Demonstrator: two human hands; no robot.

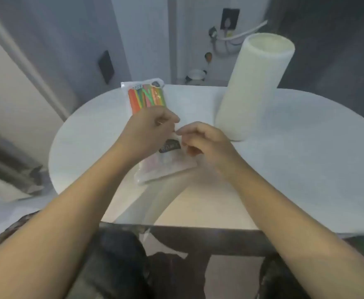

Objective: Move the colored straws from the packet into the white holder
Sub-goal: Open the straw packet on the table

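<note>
White oval table (306,169) here, smooth and matte, with a straight near edge and lots of bare top off to the right and along the front. Lying lengthwise across the middle is the clear plastic packet (153,167), crinkly and flat, its far end reaching close to the table's back edge. You can see the colored straws (146,98) bunched in that far end, orange, green, pink, yellow. Both hands sit on the packet's middle: left hand (148,128) with fingers curled pinching the plastic, right hand (204,141) pinching it too, fingertips nearly meeting. Tall white holder (252,87), a plain cylinder, stands upright just right of the packet, mouth open.
</note>
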